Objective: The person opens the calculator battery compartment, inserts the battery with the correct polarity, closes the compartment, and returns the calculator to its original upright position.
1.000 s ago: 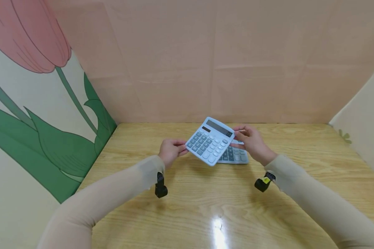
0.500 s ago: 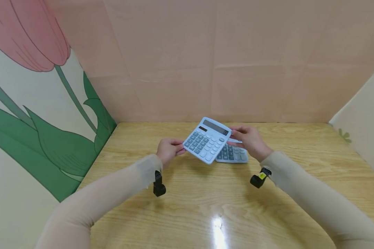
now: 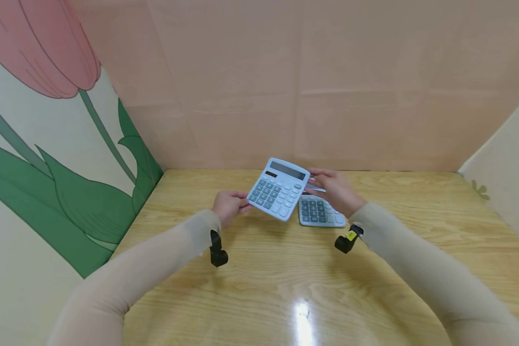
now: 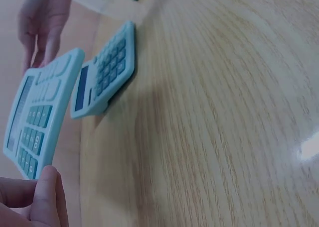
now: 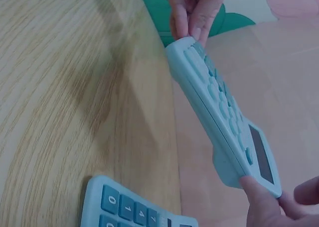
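Observation:
A light blue calculator [image 3: 278,188] is held in the air above the table, tilted, its keys and display facing up. My left hand [image 3: 229,206] pinches its lower left corner between thumb and fingers. At its upper right edge is my right hand [image 3: 335,190], the fingers extended and spread; in the right wrist view, a fingertip [image 5: 259,202] touches the casing near the display end. A second calculator [image 3: 321,211] of similar look rests on the table behind and to the right, under my right hand, which hides part of its display end.
The wooden table [image 3: 268,283] ends at a pinkish backdrop [image 3: 225,86]. A wall panel with a painted tulip [image 3: 60,57] stands on the left, a pale panel [image 3: 510,158] on the right.
The held calculator has moved left and turned to face more upright in view, with both hands shifting left. More of the second calculator now shows. My right fingers have spread apart.

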The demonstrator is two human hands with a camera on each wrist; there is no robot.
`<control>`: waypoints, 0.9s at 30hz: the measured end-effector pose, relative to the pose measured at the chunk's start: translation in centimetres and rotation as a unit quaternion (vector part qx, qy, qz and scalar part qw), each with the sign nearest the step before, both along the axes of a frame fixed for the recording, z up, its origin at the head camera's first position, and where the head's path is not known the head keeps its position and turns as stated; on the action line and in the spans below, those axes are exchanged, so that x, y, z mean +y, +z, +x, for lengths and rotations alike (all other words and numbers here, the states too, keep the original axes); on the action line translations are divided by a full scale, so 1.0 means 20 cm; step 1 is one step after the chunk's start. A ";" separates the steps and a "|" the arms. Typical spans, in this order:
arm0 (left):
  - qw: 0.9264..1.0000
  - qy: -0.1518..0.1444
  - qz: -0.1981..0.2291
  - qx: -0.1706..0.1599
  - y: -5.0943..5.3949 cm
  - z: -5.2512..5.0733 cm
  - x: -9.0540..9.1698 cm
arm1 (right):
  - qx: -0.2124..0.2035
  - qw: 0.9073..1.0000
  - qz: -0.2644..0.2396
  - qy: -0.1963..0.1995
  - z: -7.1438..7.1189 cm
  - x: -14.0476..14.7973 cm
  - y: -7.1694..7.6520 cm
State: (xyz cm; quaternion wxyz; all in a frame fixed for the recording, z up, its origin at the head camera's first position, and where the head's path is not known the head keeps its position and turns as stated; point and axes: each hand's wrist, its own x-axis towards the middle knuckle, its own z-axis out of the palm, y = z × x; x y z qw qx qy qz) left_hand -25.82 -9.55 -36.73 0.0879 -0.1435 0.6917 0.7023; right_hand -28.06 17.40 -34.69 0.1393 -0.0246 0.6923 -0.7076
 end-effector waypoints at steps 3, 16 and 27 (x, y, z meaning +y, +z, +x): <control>1.000 0.004 -0.005 -0.010 0.00 -0.01 -0.02 | -0.015 0.998 -0.053 0.003 -0.03 -0.03 -0.01; 1.000 0.002 -0.023 -0.019 -0.06 -0.06 -0.09 | -0.064 0.981 -0.185 0.015 -0.10 -0.13 -0.09; 0.999 0.005 -0.035 -0.035 -0.14 -0.09 -0.10 | -0.055 0.978 -0.192 0.063 -0.16 -0.19 -0.17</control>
